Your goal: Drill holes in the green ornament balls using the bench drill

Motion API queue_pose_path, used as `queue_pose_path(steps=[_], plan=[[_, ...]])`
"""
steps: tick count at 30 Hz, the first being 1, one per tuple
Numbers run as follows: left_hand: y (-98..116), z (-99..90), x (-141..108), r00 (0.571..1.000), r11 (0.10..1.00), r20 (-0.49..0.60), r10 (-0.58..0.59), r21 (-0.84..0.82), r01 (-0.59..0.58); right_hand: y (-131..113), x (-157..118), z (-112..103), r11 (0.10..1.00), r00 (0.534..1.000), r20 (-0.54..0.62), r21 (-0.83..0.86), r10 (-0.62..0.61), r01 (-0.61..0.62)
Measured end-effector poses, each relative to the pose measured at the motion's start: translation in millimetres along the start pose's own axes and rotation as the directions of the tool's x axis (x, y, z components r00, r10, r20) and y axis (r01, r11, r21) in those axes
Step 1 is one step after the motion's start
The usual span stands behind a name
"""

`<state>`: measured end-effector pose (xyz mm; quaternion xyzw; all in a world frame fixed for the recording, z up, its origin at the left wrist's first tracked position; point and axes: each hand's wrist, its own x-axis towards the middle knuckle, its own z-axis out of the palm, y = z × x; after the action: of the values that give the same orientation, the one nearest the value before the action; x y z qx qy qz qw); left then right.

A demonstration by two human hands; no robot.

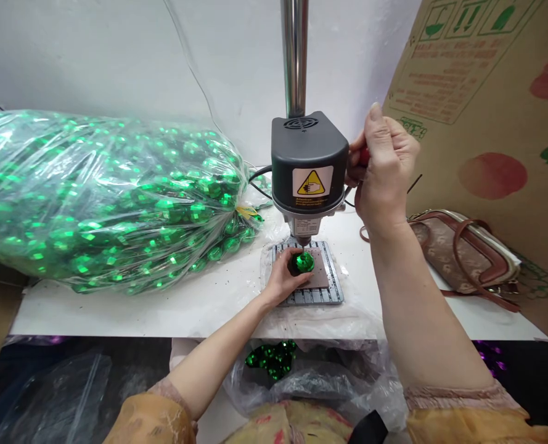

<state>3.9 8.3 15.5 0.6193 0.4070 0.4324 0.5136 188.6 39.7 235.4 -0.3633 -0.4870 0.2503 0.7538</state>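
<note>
A shiny green ball point(306, 262) rests on a brown pad point(320, 274) over the slotted metal base point(337, 295) of a black drill press point(309, 148). My left hand point(283, 274) grips the ball from its left side, thumb and fingers curved around it, directly under the chuck point(305, 240). To the right of the machine's head, my right hand point(384, 163) is closed around a red-knobbed handle point(364, 156), which shows only in part between the fingers.
A big clear bag of green balls point(130, 209) lies at the left. On the right are a brown handbag point(468, 253) and a large cardboard box point(481, 123). Below the white table's edge point(116, 317), an open plastic bag point(329, 385) holds more green balls point(274, 359).
</note>
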Motion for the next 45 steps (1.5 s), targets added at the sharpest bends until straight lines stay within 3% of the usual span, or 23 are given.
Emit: queue_pose_path(steps=[7, 16, 20, 30, 40, 45], plan=[[-1.7, -0.1, -2.2, 1.0, 1.0, 0.021, 0.003, 0.001, -0.003, -6.3, -9.6, -3.8, 1.0, 1.0, 0.017, -0.003, -0.017, 0.017], [-4.4, 0.7, -1.0, 0.998, 0.996, 0.008, 0.062, 0.068, -0.063, -10.1, -70.2, -8.1, 0.956, 0.949, -0.138, 0.041, -0.282, 0.29], [-3.3, 0.4, -0.6, 0.998, 0.996, 0.007, 0.062, 0.058, -0.062, -3.2, -83.2, -12.0, 0.946, 0.935, -0.153, 0.001, -0.32, 0.324], [-3.1, 0.7, -1.2, 0.997, 0.995, 0.004, 0.075, 0.07, -0.075, 11.5, -91.4, -18.7, 0.88, 0.883, -0.083, 0.087, -0.461, 0.468], [-6.7, 0.4, -1.8, 0.997, 0.993, 0.01, 0.079, 0.082, -0.079, 23.1, -97.1, -22.2, 0.84, 0.84, -0.08, 0.049, -0.537, 0.541], [-11.9, 0.0, -1.8, 0.996, 0.99, 0.016, 0.087, 0.109, -0.088, 26.6, -97.3, -21.9, 0.792, 0.795, -0.066, 0.071, -0.603, 0.607]])
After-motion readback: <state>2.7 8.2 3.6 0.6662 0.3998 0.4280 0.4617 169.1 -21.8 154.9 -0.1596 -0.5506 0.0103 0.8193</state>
